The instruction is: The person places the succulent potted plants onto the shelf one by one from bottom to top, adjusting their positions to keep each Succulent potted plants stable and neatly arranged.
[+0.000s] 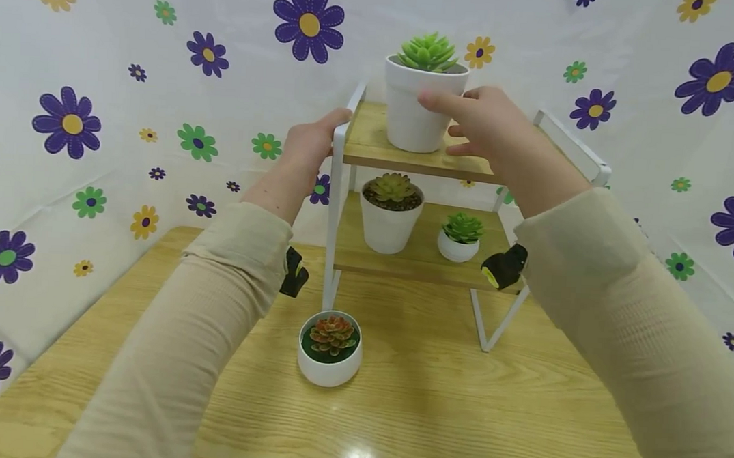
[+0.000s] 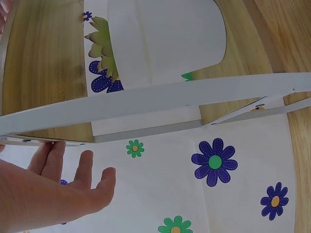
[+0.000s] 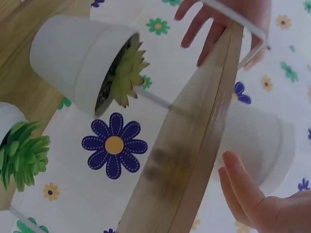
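Note:
At the left end of a two-tier shelf rack (image 1: 370, 162), my left hand (image 1: 305, 148) holds the white metal side frame. In the left wrist view, fingers of the left hand (image 2: 63, 187) spread loosely beside and below the frame. My right hand (image 1: 491, 122) grips a large white pot with a bright green succulent (image 1: 418, 115) on the top board, its thumb across the pot's front. The pot stands upright near the board's left end. The right wrist view shows the right hand (image 3: 248, 194) beside the white pot (image 3: 257, 141), beyond the board edge.
On the lower board stand a white pot with a brownish-green succulent (image 1: 388, 220) and a small green succulent (image 1: 460, 238). A low white bowl with a reddish succulent (image 1: 329, 354) sits on the wooden table (image 1: 445, 417) at front left. Flower-print cloth (image 1: 212, 113) hangs behind.

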A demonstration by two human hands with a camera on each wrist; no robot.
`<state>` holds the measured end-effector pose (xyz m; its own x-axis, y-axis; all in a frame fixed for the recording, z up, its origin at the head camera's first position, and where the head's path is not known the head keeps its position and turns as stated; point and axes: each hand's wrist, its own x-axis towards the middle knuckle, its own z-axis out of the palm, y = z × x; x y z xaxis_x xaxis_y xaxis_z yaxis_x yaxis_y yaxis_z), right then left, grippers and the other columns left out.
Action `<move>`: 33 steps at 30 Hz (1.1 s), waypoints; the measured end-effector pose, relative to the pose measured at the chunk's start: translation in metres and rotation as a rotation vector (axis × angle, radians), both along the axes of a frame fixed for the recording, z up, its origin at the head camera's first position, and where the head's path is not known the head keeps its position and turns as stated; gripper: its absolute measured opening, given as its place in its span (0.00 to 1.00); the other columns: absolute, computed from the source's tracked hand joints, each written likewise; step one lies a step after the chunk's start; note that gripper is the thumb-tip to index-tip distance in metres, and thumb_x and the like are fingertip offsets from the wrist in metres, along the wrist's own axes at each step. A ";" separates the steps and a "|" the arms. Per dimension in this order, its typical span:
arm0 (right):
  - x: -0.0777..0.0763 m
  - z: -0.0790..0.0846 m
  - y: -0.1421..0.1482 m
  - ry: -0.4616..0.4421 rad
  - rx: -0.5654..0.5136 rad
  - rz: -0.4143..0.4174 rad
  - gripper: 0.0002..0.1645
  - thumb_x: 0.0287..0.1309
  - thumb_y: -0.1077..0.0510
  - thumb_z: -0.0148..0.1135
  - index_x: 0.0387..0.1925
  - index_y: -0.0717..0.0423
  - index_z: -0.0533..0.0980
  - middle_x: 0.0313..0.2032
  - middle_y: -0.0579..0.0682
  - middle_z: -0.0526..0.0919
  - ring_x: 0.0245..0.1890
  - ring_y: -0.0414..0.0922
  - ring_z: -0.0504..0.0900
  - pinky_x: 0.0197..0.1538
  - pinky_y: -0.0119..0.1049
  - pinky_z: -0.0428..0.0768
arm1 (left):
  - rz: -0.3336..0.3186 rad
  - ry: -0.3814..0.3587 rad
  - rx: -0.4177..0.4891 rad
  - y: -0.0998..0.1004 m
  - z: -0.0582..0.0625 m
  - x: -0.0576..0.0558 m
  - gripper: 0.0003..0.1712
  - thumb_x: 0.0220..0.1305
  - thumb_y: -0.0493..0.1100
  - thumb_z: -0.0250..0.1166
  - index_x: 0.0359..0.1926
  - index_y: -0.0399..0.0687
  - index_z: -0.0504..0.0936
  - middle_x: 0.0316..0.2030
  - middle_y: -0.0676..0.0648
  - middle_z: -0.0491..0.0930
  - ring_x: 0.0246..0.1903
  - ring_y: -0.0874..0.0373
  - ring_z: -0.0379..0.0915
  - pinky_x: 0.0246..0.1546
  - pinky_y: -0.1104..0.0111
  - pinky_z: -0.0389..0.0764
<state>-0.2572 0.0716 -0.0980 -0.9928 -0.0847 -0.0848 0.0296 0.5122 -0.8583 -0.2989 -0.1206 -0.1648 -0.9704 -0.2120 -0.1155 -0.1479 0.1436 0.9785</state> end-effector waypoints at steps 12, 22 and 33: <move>0.052 -0.032 0.022 0.089 -0.036 0.239 0.49 0.62 0.39 0.52 0.72 0.59 0.44 0.69 0.56 0.57 0.66 0.51 0.64 0.66 0.45 0.67 | -0.006 -0.011 -0.029 -0.002 0.000 0.000 0.40 0.60 0.66 0.54 0.68 0.53 0.61 0.69 0.53 0.60 0.68 0.56 0.56 0.70 0.58 0.56; 0.067 -0.102 0.037 0.040 0.070 0.335 0.48 0.60 0.45 0.59 0.71 0.59 0.47 0.66 0.58 0.62 0.65 0.55 0.63 0.67 0.54 0.62 | -0.011 -0.023 -0.053 -0.001 -0.001 -0.002 0.41 0.61 0.66 0.53 0.69 0.52 0.59 0.69 0.52 0.58 0.68 0.55 0.56 0.70 0.59 0.56; 0.062 -0.204 0.027 0.001 0.154 0.370 0.57 0.46 0.45 0.71 0.68 0.65 0.51 0.66 0.63 0.61 0.67 0.59 0.60 0.66 0.54 0.63 | -0.046 -0.042 -0.136 -0.004 0.003 0.000 0.44 0.60 0.68 0.51 0.71 0.54 0.55 0.70 0.52 0.57 0.69 0.53 0.54 0.70 0.57 0.55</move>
